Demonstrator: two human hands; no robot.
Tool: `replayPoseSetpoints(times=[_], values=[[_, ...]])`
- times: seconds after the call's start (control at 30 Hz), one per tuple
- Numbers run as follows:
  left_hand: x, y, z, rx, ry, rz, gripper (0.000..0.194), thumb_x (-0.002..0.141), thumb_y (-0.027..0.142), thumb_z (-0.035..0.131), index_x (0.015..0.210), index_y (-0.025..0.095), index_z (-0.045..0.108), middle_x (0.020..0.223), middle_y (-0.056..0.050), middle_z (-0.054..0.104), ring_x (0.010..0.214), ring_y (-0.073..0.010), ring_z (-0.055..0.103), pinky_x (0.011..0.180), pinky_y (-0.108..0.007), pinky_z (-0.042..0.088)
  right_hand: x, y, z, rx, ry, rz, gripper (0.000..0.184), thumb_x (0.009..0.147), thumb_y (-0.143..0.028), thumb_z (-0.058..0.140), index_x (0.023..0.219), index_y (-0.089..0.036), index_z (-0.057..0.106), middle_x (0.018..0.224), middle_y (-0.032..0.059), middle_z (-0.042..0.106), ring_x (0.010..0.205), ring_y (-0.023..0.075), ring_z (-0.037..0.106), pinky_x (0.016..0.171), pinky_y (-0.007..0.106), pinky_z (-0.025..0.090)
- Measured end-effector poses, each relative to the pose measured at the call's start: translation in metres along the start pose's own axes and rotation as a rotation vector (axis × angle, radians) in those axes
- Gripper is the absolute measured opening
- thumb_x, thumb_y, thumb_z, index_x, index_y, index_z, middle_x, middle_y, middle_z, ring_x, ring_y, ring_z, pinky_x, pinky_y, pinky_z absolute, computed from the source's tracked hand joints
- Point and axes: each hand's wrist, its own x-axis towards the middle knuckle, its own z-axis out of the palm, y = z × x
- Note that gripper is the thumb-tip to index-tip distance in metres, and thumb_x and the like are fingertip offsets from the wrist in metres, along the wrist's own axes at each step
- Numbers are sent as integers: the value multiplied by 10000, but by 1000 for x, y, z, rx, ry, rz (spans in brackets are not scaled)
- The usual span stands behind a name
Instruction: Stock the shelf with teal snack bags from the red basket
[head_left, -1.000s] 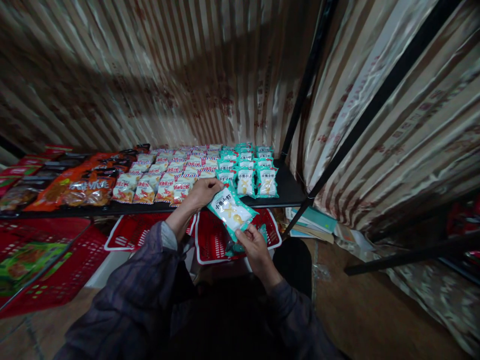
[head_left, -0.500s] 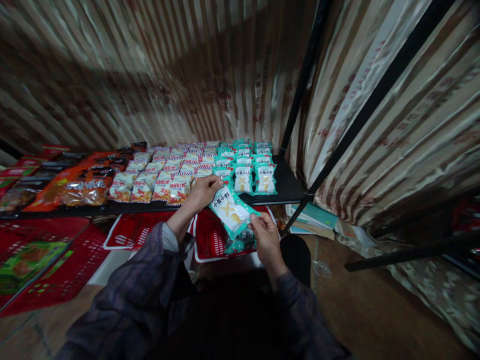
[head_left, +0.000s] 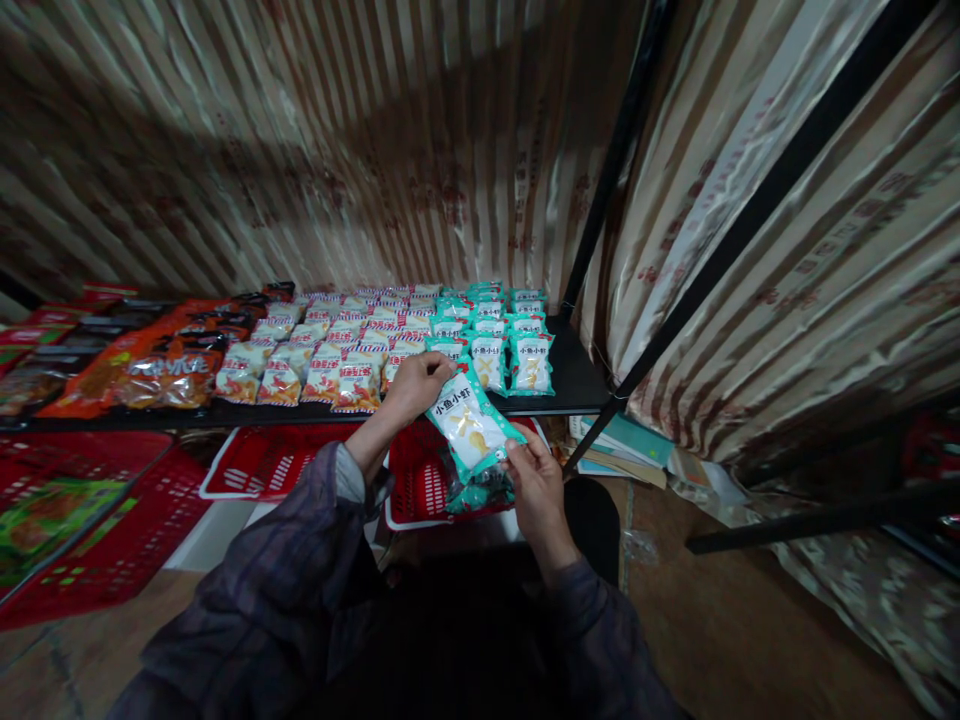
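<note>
A teal and white snack packet [head_left: 470, 424] hangs between both my hands, just in front of the black shelf [head_left: 577, 385]. My left hand [head_left: 417, 383] pinches its top corner near the shelf's front edge. My right hand [head_left: 535, 480] grips its lower right edge. More teal packets [head_left: 480, 492] lie under it in a red basket [head_left: 420, 485]. On the shelf stand rows of matching teal packets [head_left: 510, 340] on the right, and red and white packets [head_left: 337, 350] to their left.
Large orange snack bags [head_left: 142, 365] fill the shelf's left part. A second red basket [head_left: 262, 462] sits below, and red crates [head_left: 82, 520] stand at the left. Striped curtains hang behind and to the right. Black frame bars [head_left: 750, 215] slant across the right. Books [head_left: 622, 445] lie on the floor.
The packet and both hands have shifted slightly right and down. My right hand has slid up the packet's lower edge. The view has moved a little.
</note>
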Motion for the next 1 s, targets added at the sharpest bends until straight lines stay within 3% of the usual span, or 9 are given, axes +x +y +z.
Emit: replayPoseSetpoints(times=[0.2,0.3,0.4,0.53,0.6,0.7,0.8,0.9,1.0], values=[[-5,-13,2,-124,-8,-25,221,736,346,592,597,174,602,575,29,557,611,-129,505,602,-238,392,0,-4,6,-3,129,-19,377,617,-402,784,905,-163,739,787,15,704,572,83,522,531,214,431],[-14,-23,5,-190,139,-67,145,717,319,636,711,175,655,708,6,650,708,-150,575,710,-265,450,1,-11,7,-79,131,-108,404,673,-424,747,990,-173,743,864,37,716,583,89,542,530,222,445],[-30,-25,10,-379,207,-150,218,697,379,699,781,181,666,831,-28,685,835,-183,615,778,-302,496,0,-20,6,-304,57,-329,339,766,-414,678,1008,-190,755,830,31,686,574,96,541,537,240,454],[-55,-11,14,-819,-50,-328,442,669,506,759,944,169,682,1029,-104,694,975,-238,642,784,-352,548,-7,-31,9,-642,-56,-794,235,870,-255,586,1024,-236,761,801,33,625,698,133,571,621,267,474],[-64,-1,14,-968,-94,-346,485,670,516,771,1006,182,665,1065,-106,689,991,-240,647,785,-344,549,-13,-32,14,-781,-108,-987,279,890,-173,546,1059,-262,750,795,35,602,730,140,563,640,276,471],[-69,9,12,-1039,-37,-334,447,661,504,783,948,189,648,1015,-83,693,944,-228,653,734,-300,537,-21,-29,21,-971,-210,-1196,348,899,-107,515,1107,-286,729,789,36,594,745,146,542,674,291,469],[-68,10,12,-1016,77,-334,413,667,500,771,900,188,634,895,-51,687,814,-194,645,644,-257,499,-28,-18,26,-1046,-289,-1308,346,899,-77,523,1114,-260,722,784,40,600,769,152,530,697,284,467],[-66,5,12,-1012,221,-346,360,655,472,765,789,184,596,731,3,636,672,-140,588,608,-240,462,-34,-5,28,-1078,-348,-1309,335,903,-73,527,1109,-258,715,790,39,611,778,152,530,711,276,470],[-64,-1,11,-997,279,-353,344,649,467,740,709,192,541,647,36,588,607,-117,540,616,-249,455,-36,3,26,-1129,-381,-1260,341,912,-93,522,1112,-298,708,815,35,623,794,158,541,743,292,480]])
